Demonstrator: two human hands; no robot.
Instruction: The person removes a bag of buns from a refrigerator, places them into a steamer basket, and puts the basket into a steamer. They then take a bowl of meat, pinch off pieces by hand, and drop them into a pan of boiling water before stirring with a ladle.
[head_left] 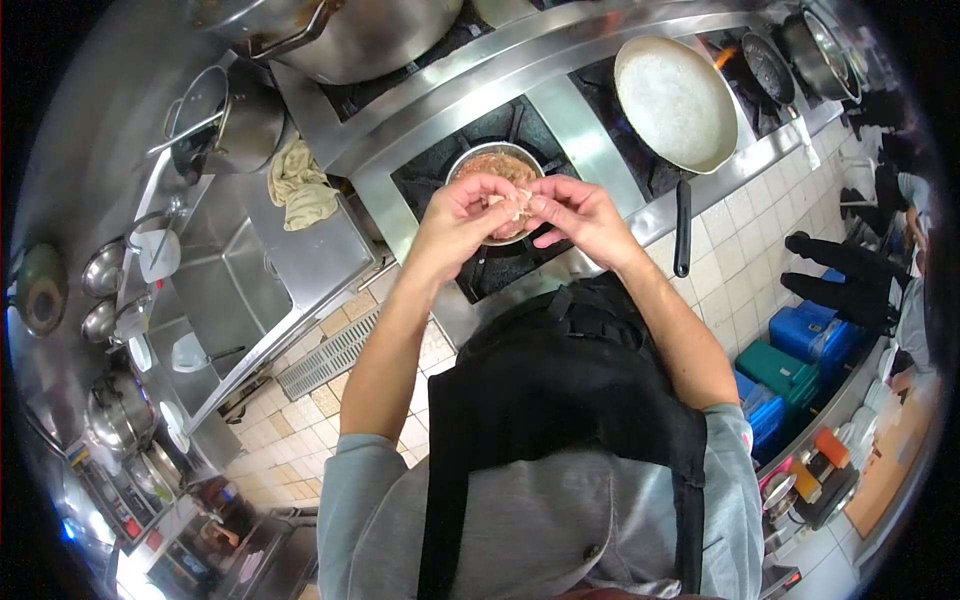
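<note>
A small round metal pot [461, 158] stands on a stove burner and holds a reddish-brown, chunky food. Just above it, my left hand [462, 222] and my right hand [583, 218] meet at the fingertips. Between them is a pale pinkish, ragged piece of food [520, 204], perhaps meat; its exact kind does not show. Fingers and thumbs of both hands are closed on this piece. The near part of the pot is partly hidden behind my hands.
A wide pan [672, 105] with whitish contents sits on the right burner, its black handle [683, 230] sticking out towards me. Behind stands a large stockpot [370, 40]. At left are a cloth [300, 185] and a sink [235, 275]. Other people [850, 280] stand at far right.
</note>
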